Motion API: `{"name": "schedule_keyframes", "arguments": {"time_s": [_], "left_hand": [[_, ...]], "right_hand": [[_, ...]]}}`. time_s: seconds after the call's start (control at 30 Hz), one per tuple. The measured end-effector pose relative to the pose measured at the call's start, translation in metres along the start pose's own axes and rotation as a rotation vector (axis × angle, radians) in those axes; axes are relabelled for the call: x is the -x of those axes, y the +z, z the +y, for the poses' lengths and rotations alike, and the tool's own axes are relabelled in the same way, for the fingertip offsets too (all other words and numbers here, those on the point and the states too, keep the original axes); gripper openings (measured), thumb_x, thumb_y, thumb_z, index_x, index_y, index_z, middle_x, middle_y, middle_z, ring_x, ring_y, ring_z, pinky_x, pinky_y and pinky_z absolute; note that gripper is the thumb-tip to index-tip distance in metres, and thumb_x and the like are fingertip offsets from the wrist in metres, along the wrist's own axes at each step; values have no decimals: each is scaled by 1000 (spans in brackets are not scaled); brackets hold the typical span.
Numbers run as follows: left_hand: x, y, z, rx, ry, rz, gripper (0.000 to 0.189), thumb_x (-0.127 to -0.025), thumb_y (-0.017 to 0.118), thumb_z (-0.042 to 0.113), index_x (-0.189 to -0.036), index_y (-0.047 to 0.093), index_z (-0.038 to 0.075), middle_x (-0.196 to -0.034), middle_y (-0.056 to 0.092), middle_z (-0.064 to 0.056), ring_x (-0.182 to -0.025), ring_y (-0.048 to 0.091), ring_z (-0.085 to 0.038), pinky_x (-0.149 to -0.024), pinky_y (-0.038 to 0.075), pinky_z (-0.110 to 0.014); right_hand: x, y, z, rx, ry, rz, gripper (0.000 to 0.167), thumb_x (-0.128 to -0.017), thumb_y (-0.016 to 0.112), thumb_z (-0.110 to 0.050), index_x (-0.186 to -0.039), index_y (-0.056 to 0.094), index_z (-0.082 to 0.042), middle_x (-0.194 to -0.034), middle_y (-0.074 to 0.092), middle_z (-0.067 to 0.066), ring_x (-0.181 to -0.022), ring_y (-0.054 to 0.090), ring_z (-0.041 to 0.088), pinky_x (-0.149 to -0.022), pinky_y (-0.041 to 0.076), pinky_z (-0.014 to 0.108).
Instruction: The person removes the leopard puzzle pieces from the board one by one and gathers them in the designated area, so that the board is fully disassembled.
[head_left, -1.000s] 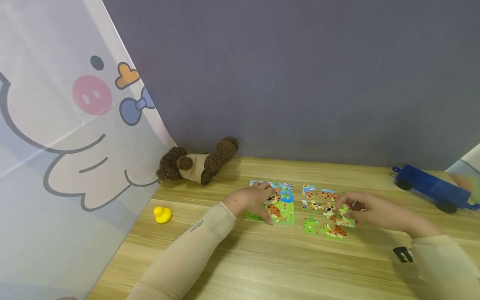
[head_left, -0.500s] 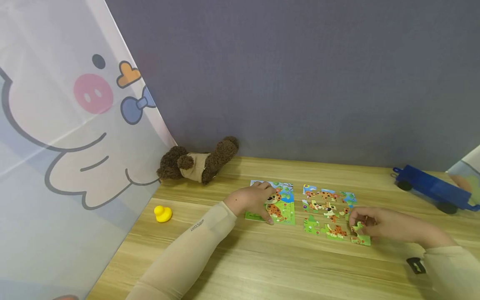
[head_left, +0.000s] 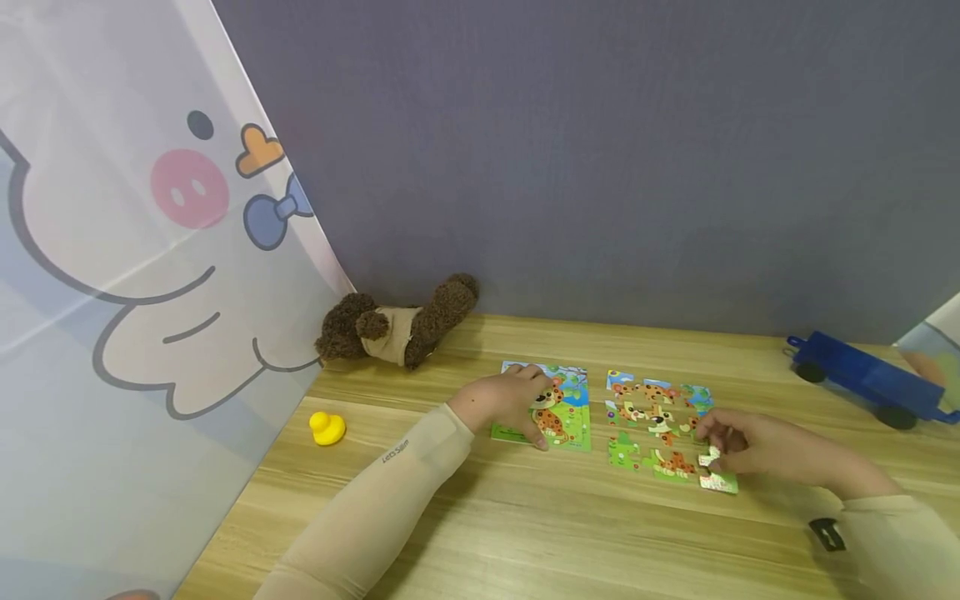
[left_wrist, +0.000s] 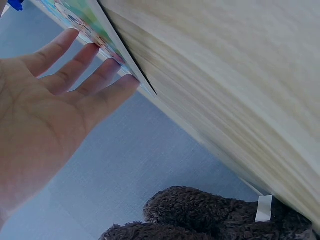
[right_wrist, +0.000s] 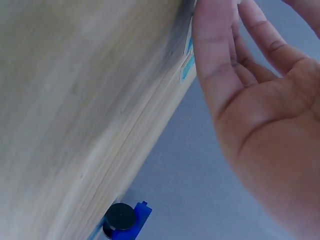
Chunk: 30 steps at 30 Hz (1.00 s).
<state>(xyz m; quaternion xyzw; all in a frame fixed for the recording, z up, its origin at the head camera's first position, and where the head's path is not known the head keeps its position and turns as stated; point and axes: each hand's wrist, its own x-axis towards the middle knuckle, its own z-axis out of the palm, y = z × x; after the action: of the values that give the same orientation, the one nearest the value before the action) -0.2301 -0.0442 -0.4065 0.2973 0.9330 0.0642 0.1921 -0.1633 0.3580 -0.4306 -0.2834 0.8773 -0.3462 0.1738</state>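
Note:
My left hand (head_left: 504, 403) lies on a picture card (head_left: 576, 412) showing a spotted cub. In the left wrist view, the fingers of that hand (left_wrist: 47, 107) are fairly straight, their tips touching the card (left_wrist: 100, 31). Right of the card, loosely spaced jigsaw pieces (head_left: 662, 421) form a similar picture. At their lower right corner my right hand (head_left: 776, 450) pinches a jigsaw piece (head_left: 720, 482), which catches the light. In the right wrist view, the right hand (right_wrist: 270, 105) has bent fingers; the held piece is hidden there.
A brown plush toy (head_left: 393, 329) lies against the grey partition (head_left: 600, 167) at the back. On the left of the wooden table (head_left: 540, 533) sits a yellow rubber duck (head_left: 327, 428). A blue toy wagon (head_left: 870, 375) stands at the far right.
My right hand has moved right and toward me with the jigsaw piece, from the pieces' middle right to their lower right corner, then slightly left. My left hand has stayed on the card.

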Motion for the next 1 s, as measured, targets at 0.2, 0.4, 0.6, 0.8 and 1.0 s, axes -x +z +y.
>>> {"name": "schedule_keyframes", "arguments": {"time_s": [0.2,0.4,0.6,0.8,1.0], "left_hand": [[0,0,0,-3,0,-3,103,-84,88,56,-168,36,24,-167,38,4,-159,35,-22,-119,51,-41],[0,0,1,0,0,-5,102,-84,88,55,-167,37,24,-167,38,4,-158,35,-22,-120,51,-41],[-1,-1,1,-2,-4,-6,103,-84,88,56,-168,35,25,-172,34,4,-162,31,-22,-122,49,-42],[-1,-1,1,-9,-5,-7,103,-84,87,57,-168,36,25,-171,35,4,-162,32,-22,-121,50,-43],[-1,0,1,-10,-3,-5,104,-84,87,57,-168,36,24,-171,35,4,-161,32,-22,-121,50,-43]], "right_hand": [[-1,1,1,-2,-15,27,28,-100,73,-10,-125,60,-3,-98,56,1,-80,51,1,-61,46,24],[-3,3,2,47,-45,64,26,-100,72,-7,-123,61,-2,-91,55,-6,-79,49,-3,-60,44,24],[0,2,-1,-5,2,18,24,-98,77,-13,-111,59,-4,-85,50,-7,-73,47,-1,-56,40,26],[2,1,-4,-107,52,-121,31,-93,81,-11,-99,52,-2,-80,45,-6,-67,42,0,-52,34,28],[-2,1,-5,-80,48,-100,30,-93,80,-13,-98,52,-3,-85,47,-2,-70,43,2,-54,35,28]]}}
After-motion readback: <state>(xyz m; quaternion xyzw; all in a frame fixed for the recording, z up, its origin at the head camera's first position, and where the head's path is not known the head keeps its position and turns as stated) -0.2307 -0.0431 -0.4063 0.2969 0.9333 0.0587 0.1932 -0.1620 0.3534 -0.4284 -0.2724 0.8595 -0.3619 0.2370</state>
